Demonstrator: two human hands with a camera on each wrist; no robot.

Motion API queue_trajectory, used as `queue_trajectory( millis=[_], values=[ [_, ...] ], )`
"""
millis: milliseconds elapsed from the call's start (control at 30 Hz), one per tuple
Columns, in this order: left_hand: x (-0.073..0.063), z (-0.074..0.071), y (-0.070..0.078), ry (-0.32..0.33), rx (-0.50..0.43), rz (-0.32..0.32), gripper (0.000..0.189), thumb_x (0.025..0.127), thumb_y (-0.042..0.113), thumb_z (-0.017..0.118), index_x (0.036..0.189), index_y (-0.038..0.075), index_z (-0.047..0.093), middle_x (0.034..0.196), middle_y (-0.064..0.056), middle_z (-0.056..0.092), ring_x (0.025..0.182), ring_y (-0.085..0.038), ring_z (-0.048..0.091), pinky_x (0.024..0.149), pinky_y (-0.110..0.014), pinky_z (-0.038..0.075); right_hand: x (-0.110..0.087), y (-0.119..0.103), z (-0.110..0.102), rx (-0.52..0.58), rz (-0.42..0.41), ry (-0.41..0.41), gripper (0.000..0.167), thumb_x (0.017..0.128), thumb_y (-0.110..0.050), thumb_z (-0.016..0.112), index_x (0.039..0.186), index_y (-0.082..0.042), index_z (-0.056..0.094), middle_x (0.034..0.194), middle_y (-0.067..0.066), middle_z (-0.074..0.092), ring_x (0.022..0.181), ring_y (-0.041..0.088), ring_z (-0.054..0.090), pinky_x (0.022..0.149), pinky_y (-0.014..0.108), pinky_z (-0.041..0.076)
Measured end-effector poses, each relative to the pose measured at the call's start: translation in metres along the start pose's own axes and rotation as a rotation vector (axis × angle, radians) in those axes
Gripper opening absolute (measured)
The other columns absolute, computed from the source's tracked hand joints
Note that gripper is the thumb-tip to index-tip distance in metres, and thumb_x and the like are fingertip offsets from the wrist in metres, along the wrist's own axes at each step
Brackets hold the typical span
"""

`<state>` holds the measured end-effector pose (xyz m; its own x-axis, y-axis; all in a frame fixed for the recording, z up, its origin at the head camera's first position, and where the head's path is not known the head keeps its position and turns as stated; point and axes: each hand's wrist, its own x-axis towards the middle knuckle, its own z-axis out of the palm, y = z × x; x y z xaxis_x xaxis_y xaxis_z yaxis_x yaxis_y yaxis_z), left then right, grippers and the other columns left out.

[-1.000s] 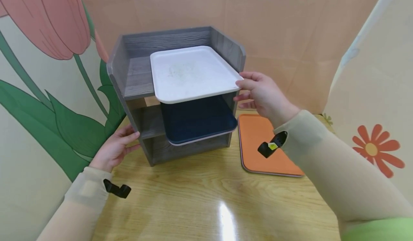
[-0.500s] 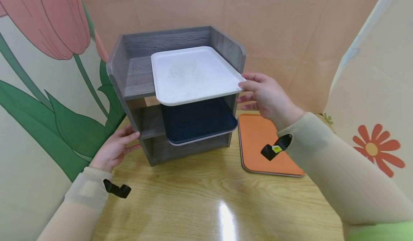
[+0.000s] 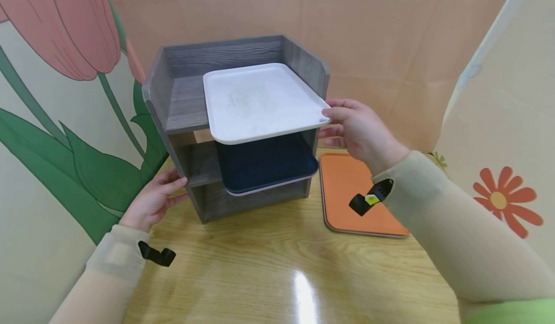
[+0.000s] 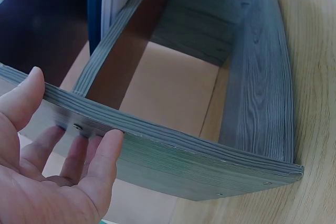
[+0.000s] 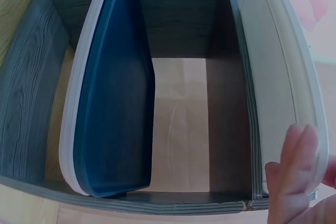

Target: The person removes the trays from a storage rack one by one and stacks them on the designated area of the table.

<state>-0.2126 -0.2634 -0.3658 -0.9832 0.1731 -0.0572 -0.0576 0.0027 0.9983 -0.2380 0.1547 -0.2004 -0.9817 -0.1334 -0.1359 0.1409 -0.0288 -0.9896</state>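
Observation:
A white rectangular tray point(image 3: 264, 100) lies on the top board of a grey wooden shelf unit point(image 3: 184, 102), its front overhanging the board. My right hand point(image 3: 357, 128) pinches its front right corner, thumb above and fingers below; the right wrist view shows the fingers point(image 5: 299, 158) on the tray's underside. On the middle level sits a dark blue tray point(image 3: 269, 165) stacked on a pale tray point(image 3: 260, 190), both jutting out in front. My left hand point(image 3: 151, 201) touches the unit's left side panel point(image 4: 184, 163), fingertips against its outer face and thumb near the front edge.
An orange tray point(image 3: 347, 184), with another tray's edge under it, lies on the wooden table point(image 3: 243, 266) right of the unit. A peach backdrop point(image 3: 368, 39) hangs behind. A tulip-printed panel point(image 3: 52, 136) stands close on the left, a flower-printed one point(image 3: 503, 136) on the right.
The white tray has slid slightly forward and to the right, with my right hand moving along on its corner. My left hand has stayed at the side panel.

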Motion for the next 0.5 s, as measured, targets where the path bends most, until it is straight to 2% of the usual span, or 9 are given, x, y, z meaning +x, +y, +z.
queue_trajectory(
  millis=[167,333,500],
  values=[
    [-0.0002,0.0005,0.0002,0.003,0.002,-0.004,0.065,0.100,0.024,0.055,0.152,0.006,0.022,0.129,-0.001,0.039,0.118,-0.013,0.041,0.094,-0.031,0.046,0.0049,-0.0005,0.0001,0.091,0.015,-0.011,0.055,0.098,-0.012,0.055,0.148,-0.011,0.033,0.099,0.008,0.059,0.062,0.017,0.064,0.060,0.021,0.055],
    [-0.0002,0.0006,0.0006,0.008,-0.003,-0.008,0.064,0.099,0.024,0.056,0.151,0.005,0.022,0.127,-0.001,0.039,0.116,-0.013,0.042,0.093,-0.030,0.047,0.0068,-0.0008,-0.0004,0.164,0.037,-0.035,0.057,0.098,-0.008,0.053,0.150,-0.014,0.032,0.100,0.009,0.060,0.060,0.016,0.065,0.059,0.020,0.054],
    [-0.0010,0.0010,0.0014,0.012,-0.005,-0.013,0.064,0.099,0.024,0.056,0.151,0.006,0.023,0.126,-0.001,0.039,0.115,-0.013,0.043,0.092,-0.029,0.047,0.0057,-0.0011,0.0002,0.240,0.026,-0.059,0.057,0.098,-0.003,0.050,0.151,-0.011,0.030,0.095,0.009,0.063,0.055,0.017,0.065,0.057,0.021,0.054]
  ],
)
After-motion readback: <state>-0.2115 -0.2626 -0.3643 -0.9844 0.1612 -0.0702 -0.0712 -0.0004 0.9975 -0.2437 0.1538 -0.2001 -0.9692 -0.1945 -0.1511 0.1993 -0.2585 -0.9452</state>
